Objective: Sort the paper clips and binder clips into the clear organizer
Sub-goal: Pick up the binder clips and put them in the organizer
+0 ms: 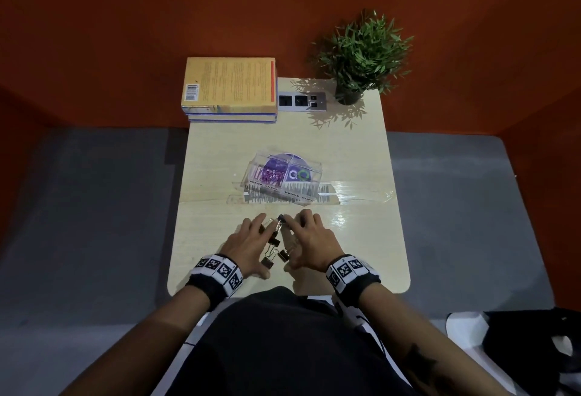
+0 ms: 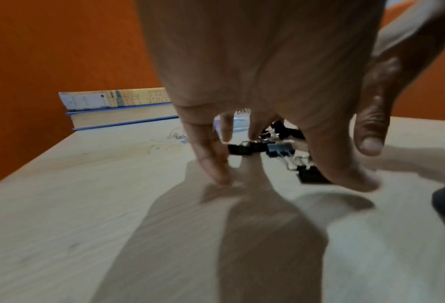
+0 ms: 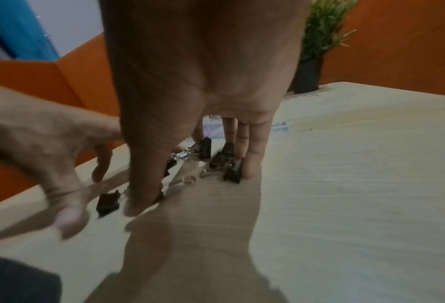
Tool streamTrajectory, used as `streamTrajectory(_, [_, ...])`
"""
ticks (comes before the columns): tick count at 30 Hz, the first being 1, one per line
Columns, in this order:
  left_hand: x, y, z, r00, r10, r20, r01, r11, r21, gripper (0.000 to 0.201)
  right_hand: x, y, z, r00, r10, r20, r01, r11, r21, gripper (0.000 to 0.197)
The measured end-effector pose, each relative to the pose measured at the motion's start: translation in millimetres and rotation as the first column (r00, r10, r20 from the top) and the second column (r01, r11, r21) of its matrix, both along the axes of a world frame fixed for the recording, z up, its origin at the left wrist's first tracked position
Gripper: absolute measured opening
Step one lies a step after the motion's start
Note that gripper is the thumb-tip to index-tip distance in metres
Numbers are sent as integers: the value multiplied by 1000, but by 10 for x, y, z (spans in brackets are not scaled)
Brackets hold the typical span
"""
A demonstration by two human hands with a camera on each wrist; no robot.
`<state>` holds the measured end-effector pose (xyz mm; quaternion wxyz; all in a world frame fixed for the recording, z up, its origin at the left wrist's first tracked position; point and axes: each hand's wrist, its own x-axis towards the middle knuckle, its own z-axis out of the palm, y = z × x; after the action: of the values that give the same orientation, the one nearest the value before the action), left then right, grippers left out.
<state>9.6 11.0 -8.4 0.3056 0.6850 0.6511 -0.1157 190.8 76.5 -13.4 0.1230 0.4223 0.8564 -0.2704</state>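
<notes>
Office-like desk nook: pale desk [image 1: 361,175] with inset socket panel [image 1: 301,101]; stacked books [image 1: 231,87]; potted plant [image 1: 364,56]; orange partition walls [image 1: 125,18]

Bare table [image 1: 217,238] flanks the binder clips [image 1: 273,243]; the organizer [image 1: 283,175] blocks the far side.

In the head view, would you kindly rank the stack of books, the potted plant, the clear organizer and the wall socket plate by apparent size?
1. Potted plant and stack of books: too alike to rank.
2. Clear organizer.
3. Socket plate.

We see a pale wooden table [image 1: 361,238] bearing stacked books [image 1: 229,87], a potted plant [image 1: 361,59], a clear organizer [image 1: 283,175] and binder clips [image 1: 275,251].
</notes>
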Motion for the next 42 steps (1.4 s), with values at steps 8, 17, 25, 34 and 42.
streamTrajectory(8, [97, 112, -65, 983, 112, 143, -135, 977, 164, 45, 41, 61, -116, 979, -137, -151, 146, 988, 52, 32])
streamTrajectory(17, [219, 314, 25, 946, 288, 147, -307, 942, 134, 32, 164, 210, -19, 929, -325, -177, 335, 942, 32, 11])
streamTrajectory(25, [134, 376, 24, 934, 315, 165, -340, 929, 149, 28, 164, 240, 11, 924, -365, -109, 369, 929, 16, 12])
streamTrajectory(34, [21, 384, 81, 895, 283, 344, -350, 925, 150, 28, 230, 357, 21, 849, -501, -168, 491, 865, -100, 12])
streamTrajectory(42, [219, 968, 513, 798, 266, 541, -469, 837, 281, 27, 377, 377, 170, 659, -672, -338, 614, 740, -273, 18])
